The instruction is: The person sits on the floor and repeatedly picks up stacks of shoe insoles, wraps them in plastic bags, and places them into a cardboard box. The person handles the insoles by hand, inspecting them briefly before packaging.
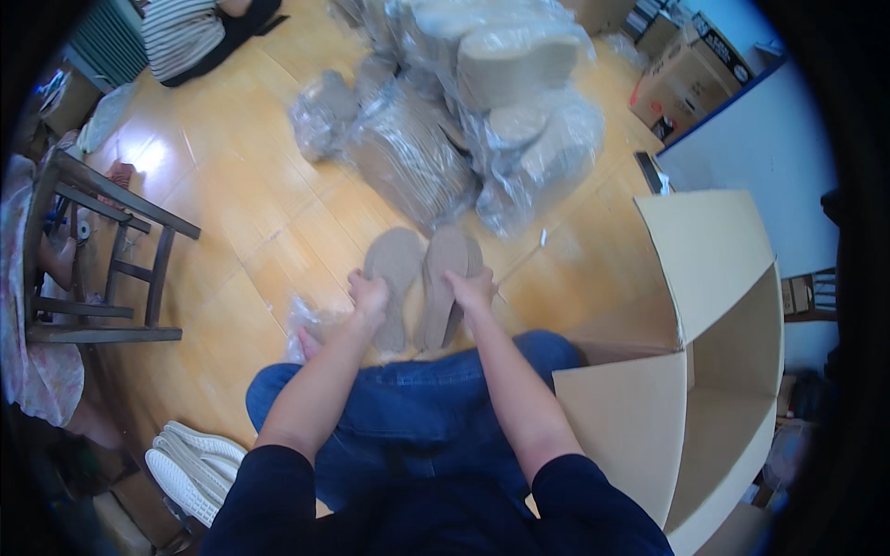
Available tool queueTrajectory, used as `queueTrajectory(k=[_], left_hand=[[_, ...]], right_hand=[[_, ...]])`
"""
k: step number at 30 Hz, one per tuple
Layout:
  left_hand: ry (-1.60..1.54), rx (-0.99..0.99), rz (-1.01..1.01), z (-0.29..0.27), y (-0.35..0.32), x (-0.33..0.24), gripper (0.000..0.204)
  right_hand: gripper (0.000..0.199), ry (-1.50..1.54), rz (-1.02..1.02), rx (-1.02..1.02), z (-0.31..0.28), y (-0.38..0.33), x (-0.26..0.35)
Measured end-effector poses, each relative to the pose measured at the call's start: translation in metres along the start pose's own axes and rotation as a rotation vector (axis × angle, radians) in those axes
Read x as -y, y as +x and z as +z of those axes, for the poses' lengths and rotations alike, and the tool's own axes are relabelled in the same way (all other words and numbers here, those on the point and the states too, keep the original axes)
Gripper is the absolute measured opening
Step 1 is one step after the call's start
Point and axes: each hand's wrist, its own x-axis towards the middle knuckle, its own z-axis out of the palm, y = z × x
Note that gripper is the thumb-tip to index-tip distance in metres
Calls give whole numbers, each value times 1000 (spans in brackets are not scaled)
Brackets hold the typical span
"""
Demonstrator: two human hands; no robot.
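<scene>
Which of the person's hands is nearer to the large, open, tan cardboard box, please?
The right hand is nearer: it grips grey-brown, foot-shaped soles, left of the box. The left hand is farther left, holding another such sole.

Up on the wearer's head we go, left lens of a side-by-side fisheye pair, and it's peering steeply down and forward! Closest of all, along the bottom, the denim lap [408, 403]; the forearms [320, 389] shoot up from there, carrying left hand [369, 295] and right hand [473, 292] right near mid-view. Beyond, the floor [232, 185] stretches out to plastic-wrapped bundles [408, 153] at the top, with dark corners closing in all around!
</scene>
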Motion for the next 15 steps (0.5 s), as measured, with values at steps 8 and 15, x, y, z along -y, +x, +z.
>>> queueTrajectory(k=[8,15], left_hand=[[76,8,7,4,-8,-4,66],[-262,72,367,-22,-51,-62,65]], right_hand=[[99,-222,-409,50,-1,-55,27],[97,114,-778,-219,-54,-100,102]])
